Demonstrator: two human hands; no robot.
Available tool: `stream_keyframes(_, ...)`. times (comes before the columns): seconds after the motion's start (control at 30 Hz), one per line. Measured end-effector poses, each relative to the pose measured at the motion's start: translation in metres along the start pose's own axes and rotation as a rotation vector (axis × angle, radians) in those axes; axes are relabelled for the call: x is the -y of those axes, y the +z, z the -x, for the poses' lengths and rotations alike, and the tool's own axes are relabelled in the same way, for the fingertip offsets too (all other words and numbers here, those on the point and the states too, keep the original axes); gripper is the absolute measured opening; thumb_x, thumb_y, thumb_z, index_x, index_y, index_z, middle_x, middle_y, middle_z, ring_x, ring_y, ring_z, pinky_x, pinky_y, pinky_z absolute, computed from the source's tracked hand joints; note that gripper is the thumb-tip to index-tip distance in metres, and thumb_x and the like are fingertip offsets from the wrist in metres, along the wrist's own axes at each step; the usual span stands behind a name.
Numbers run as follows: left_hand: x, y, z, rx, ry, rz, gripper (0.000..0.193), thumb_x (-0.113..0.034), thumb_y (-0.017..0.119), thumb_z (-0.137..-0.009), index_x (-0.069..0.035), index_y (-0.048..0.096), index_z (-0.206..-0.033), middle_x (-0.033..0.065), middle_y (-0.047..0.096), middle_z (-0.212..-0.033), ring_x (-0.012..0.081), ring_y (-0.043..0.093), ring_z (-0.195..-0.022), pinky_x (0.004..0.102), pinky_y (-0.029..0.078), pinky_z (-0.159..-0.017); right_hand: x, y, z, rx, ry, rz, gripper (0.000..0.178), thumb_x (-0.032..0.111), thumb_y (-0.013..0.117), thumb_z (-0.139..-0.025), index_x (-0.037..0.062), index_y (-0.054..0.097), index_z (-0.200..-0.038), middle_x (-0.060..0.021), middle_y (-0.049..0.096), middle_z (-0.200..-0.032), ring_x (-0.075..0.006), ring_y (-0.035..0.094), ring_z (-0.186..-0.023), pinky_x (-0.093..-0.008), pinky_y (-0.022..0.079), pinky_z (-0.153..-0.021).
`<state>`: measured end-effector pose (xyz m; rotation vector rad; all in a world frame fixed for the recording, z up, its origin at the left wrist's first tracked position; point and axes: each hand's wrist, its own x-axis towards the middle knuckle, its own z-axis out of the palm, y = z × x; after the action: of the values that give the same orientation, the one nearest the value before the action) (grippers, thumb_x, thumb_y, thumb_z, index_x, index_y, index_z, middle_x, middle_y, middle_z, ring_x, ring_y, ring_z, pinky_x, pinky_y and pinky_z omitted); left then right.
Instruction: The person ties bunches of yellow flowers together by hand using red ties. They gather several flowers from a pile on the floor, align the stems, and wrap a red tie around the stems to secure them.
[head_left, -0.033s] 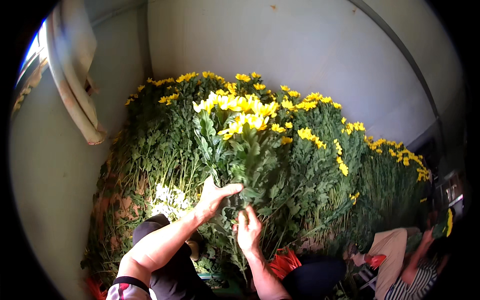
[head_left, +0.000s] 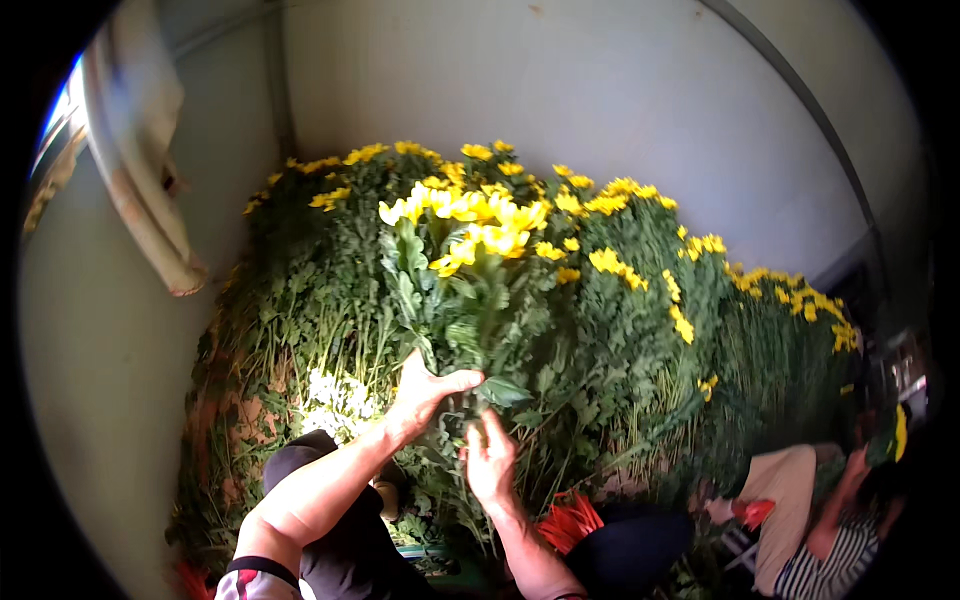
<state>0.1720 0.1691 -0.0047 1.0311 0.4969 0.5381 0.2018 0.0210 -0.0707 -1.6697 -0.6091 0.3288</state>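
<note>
A bunch of yellow chrysanthemums stands upright before me, blossoms on top and leafy green stems below. My left hand wraps round its stems, thumb lying across the front. Just under it and to the right is my right hand, beside the lower stems. The fingers of that hand are bent in together; whatever they pinch is too small to make out. One broad leaf juts out right of my left thumb.
Many cut chrysanthemums are stacked against the pale wall. Red strips lie by my right knee. At lower right sits another person in a striped top. Cloth hangs at left.
The view has shifted slightly. My right hand has moved a little downward at the stems, and the broad leaf beside my left thumb shows more plainly. The left hand keeps its hold.
</note>
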Motion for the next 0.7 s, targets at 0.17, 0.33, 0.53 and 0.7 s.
stream_keyframes(0.17, -0.002, -0.008, 0.001, -0.13, -0.006, -0.153, 0.036, -0.006, 0.08, -0.065, 0.002, 0.062, -0.096, 0.0064, 0.068, -0.085, 0.0148, 0.063, -0.072, 0.0288, 0.052, -0.071, 0.011, -0.024, -0.02, 0.233, -0.405, 0.501, 0.024, 0.019, 0.071, -0.085, 0.0079, 0.064, -0.105, -0.0091, 0.063, -0.087, -0.0227, 0.06, -0.068, -0.0365, 0.049, -0.062)
stream_keyframes(0.33, 0.001, -0.017, 0.003, -0.106, -0.021, -0.098, 0.037, -0.004, 0.075, -0.066, -0.001, 0.063, -0.1, 0.0042, 0.066, -0.087, 0.0148, 0.062, -0.073, 0.0301, 0.052, -0.071, -0.1, -0.123, -0.129, -0.545, 0.019, 0.436, 0.039, 0.031, 0.068, -0.088, 0.0099, 0.056, -0.119, -0.0136, 0.057, -0.116, -0.0239, 0.059, -0.097, -0.0394, 0.052, -0.075)
stream_keyframes(0.53, 0.006, 0.007, 0.003, -0.066, -0.13, -0.075, 0.04, -0.003, 0.076, -0.064, -0.001, 0.062, -0.101, 0.0043, 0.065, -0.084, 0.0152, 0.062, -0.07, 0.0308, 0.054, -0.069, -0.183, -0.188, -0.2, -0.392, 0.576, 0.662, 0.044, 0.023, 0.065, -0.089, 0.0074, 0.045, -0.125, -0.016, 0.054, -0.122, -0.0273, 0.059, -0.097, -0.0432, 0.05, -0.079)
stream_keyframes(0.7, 0.012, -0.017, -0.004, -0.195, -0.145, -0.108, 0.044, -0.004, 0.077, -0.063, 0.001, 0.059, -0.103, 0.0067, 0.063, -0.083, 0.0181, 0.062, -0.067, 0.0326, 0.054, -0.067, -0.158, -0.132, -0.168, -0.523, 0.172, -0.028, 0.034, 0.009, 0.049, -0.097, 0.0052, 0.042, -0.13, -0.0059, 0.058, -0.1, -0.0093, 0.052, -0.061, -0.0236, 0.046, -0.051)
